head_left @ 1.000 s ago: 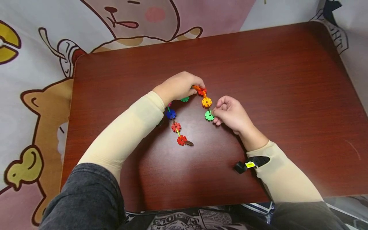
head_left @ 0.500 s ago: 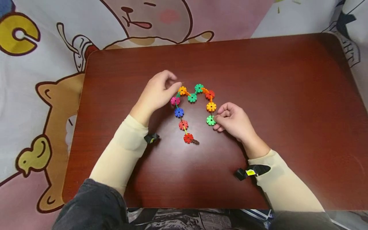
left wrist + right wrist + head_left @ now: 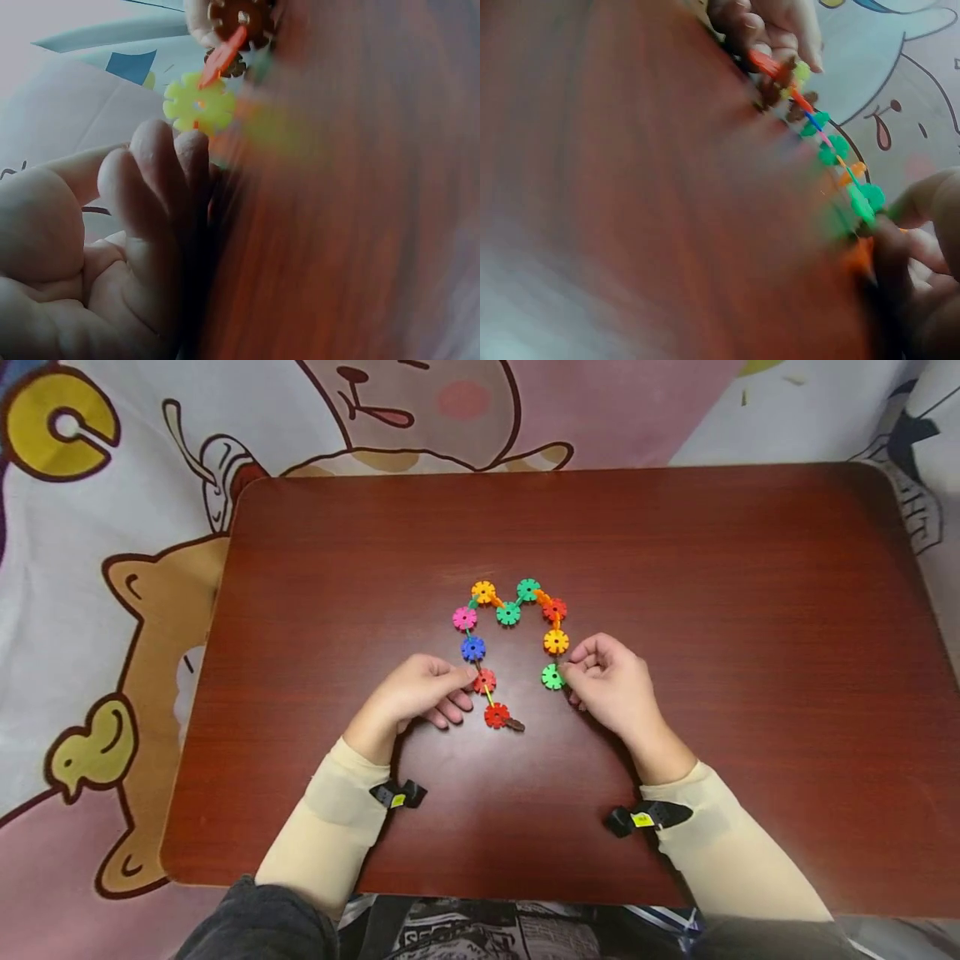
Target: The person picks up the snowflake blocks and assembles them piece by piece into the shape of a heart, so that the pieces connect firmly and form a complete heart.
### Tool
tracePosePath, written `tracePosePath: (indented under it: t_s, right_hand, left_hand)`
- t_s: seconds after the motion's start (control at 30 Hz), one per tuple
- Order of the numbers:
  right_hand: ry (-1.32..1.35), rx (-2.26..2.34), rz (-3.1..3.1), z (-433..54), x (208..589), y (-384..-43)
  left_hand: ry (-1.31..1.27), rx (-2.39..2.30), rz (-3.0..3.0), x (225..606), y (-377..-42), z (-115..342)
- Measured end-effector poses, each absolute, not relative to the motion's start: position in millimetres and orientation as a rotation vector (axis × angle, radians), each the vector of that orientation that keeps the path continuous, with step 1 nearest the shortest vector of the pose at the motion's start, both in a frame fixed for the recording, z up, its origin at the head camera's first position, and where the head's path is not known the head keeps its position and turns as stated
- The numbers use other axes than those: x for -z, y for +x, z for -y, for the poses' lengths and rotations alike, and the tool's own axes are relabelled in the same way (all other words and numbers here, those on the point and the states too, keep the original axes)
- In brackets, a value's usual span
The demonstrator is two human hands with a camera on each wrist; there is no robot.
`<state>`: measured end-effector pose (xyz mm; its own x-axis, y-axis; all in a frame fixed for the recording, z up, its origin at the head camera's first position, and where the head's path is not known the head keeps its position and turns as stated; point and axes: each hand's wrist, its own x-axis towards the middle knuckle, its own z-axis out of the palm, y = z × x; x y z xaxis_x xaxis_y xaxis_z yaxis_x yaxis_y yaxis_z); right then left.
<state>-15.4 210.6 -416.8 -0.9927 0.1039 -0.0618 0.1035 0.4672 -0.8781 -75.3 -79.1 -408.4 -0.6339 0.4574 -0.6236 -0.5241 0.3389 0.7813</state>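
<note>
Notched plastic snowflake discs are joined into a chain lying in an arch on the table. At its right end my right hand (image 3: 611,681) pinches the edge of a light green disc (image 3: 552,677) between thumb and finger. My left hand (image 3: 420,697) has its thumb and forefinger at the left edge of a red disc (image 3: 485,680), its other fingers loosely spread. Below that disc come a yellow disc (image 3: 199,103) on edge, another red disc (image 3: 496,716) and a brown disc (image 3: 515,725) at the chain's end. In the left wrist view, my fingers hide the held edge.
The arch continues through blue (image 3: 472,649), pink (image 3: 464,618), orange (image 3: 483,592), green (image 3: 528,589) and red-orange discs. It lies on a brown wooden table (image 3: 712,552). Behind the table hangs a cloth (image 3: 420,410) with cartoon animals. Each wrist wears a black strap.
My left hand has come off the top of the arch and moved down to the red disc on the left side, uncovering the upper discs. My right hand stays at the light green disc.
</note>
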Motion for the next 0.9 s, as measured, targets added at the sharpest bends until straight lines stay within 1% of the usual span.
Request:
tracePosePath:
  t_s: [0.17,0.33,0.43,0.5,0.67,0.73,0.8,0.9]
  right_hand:
    - [0.12,-1.202,2.541,-197.0,419.7,-0.6]
    - [0.406,-1.135,2.575,-180.0,421.7,17.6]
    - [0.476,-1.11,2.632,-175.2,423.9,22.8]
    - [0.408,-1.074,2.629,-176.9,423.2,23.3]
    - [-0.027,-1.003,2.678,-190.3,418.6,16.9]
    - [-0.138,-1.002,2.746,-193.4,418.5,14.3]
    - [-0.171,-1.015,2.797,-194.1,418.2,12.5]
    - [-0.137,-1.025,2.828,-193.4,418.2,10.8]
  left_hand:
    - [-0.097,-1.488,-1.652,412.8,-71.0,77.0]
    - [-0.103,-1.504,-1.61,413.0,-65.8,74.3]
    - [-0.103,-1.505,-1.615,413.9,-64.4,73.6]
    - [-0.105,-1.509,-1.611,414.7,-63.9,73.0]
    - [-0.116,-1.499,-1.616,414.3,-63.9,71.6]
    - [-0.115,-1.491,-1.631,414.4,-64.0,71.2]
    - [-0.114,-1.487,-1.648,414.2,-64.3,70.8]
    - [-0.108,-1.486,-1.673,414.5,-64.2,70.0]
